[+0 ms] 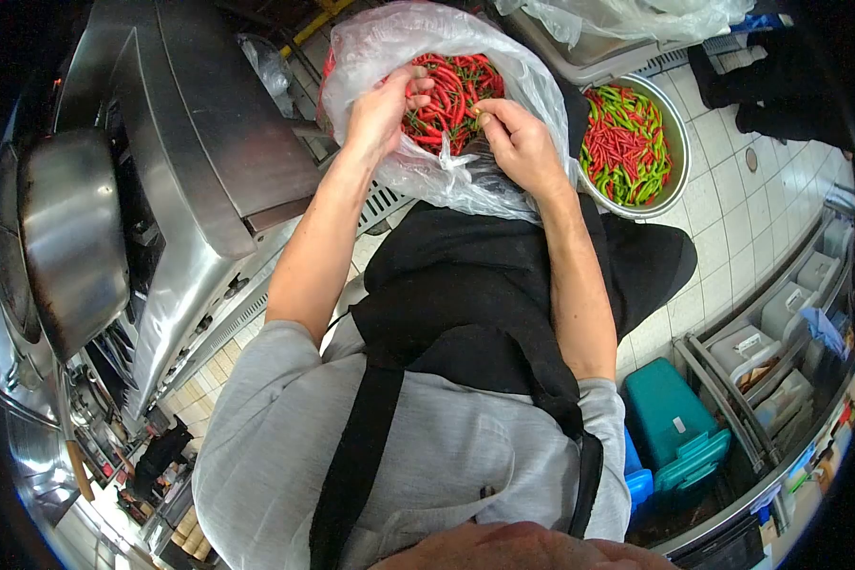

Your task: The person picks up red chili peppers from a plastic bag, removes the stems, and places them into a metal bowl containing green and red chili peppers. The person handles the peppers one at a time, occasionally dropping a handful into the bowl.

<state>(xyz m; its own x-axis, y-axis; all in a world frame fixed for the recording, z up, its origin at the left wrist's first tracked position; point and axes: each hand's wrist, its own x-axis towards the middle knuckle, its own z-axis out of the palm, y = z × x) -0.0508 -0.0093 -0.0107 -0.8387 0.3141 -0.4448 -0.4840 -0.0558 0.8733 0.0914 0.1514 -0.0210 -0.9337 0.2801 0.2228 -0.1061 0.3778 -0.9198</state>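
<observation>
A large clear plastic bag (527, 71) stands open in front of me, full of red chili peppers (456, 90) with green stems. Over its left side, my left hand (385, 112) has its fingers curled in among the chilies; what they hold is hidden. My right hand (521, 142) is at the right side of the opening, thumb and forefinger pinched on a small greenish bit that looks like a chili stem. A knotted white piece of plastic (454, 157) hangs at the near rim. Right of the bag, a round metal bowl (679, 142) holds red and green chilies (627, 142).
Steel kitchen equipment (228, 123) and a big metal pot (76, 242) stand on the left. A plastic-covered container (589, 52) is at the top. Another person's dark-clothed legs (779, 90) show upper right. Teal bins (670, 418) and a rack with containers (746, 351) are lower right.
</observation>
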